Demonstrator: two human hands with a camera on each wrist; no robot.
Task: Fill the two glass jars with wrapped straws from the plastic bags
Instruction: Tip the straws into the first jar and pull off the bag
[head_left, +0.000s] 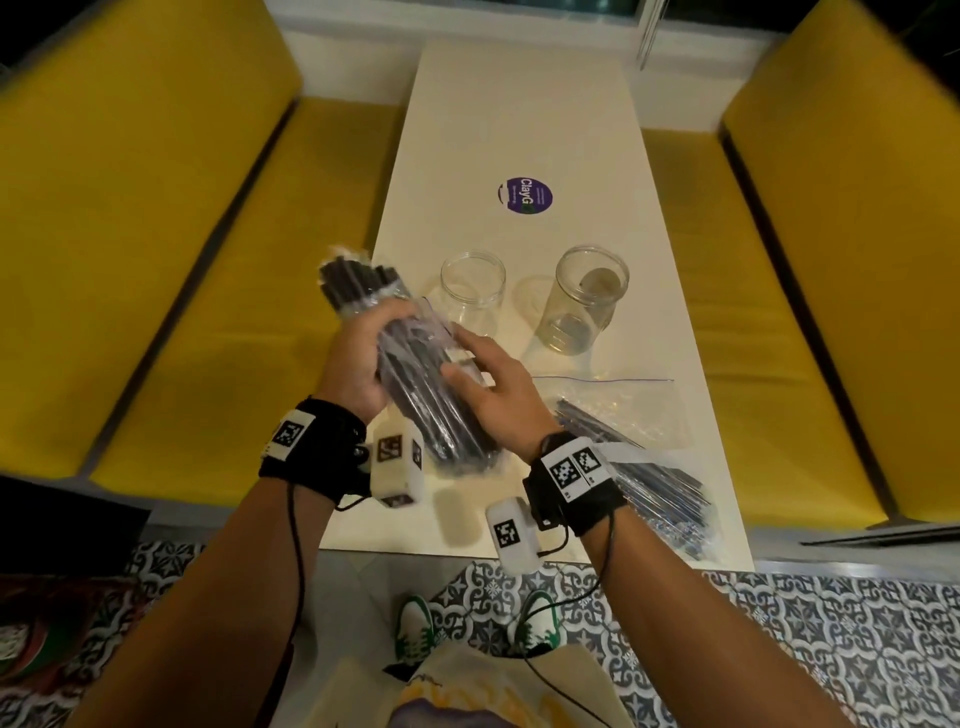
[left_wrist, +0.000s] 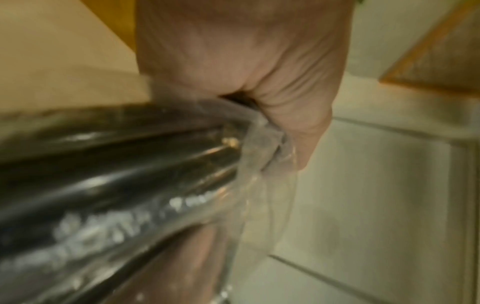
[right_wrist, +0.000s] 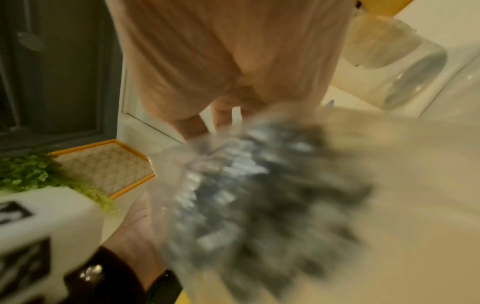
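Observation:
A clear plastic bag of dark wrapped straws (head_left: 426, 384) is held tilted above the near part of the white table (head_left: 519, 104). The straw ends (head_left: 353, 280) stick out of its far end. My left hand (head_left: 374, 343) grips the bundle from the left, fingers curled round it. My right hand (head_left: 462, 358) holds the bag from the right, thumb on top. Two glass jars stand beyond the hands, the left jar (head_left: 472, 291) and the right jar (head_left: 584, 301), both with no straws inside. In the left wrist view the bag (left_wrist: 103, 185) is blurred; so is the bag (right_wrist: 259, 185) in the right wrist view.
Two more plastic bags of straws lie on the table at the right, one (head_left: 618, 410) behind my right wrist and one (head_left: 660, 499) near the front edge. A purple round sticker (head_left: 523, 195) lies farther back. Yellow benches (head_left: 156, 234) flank the table.

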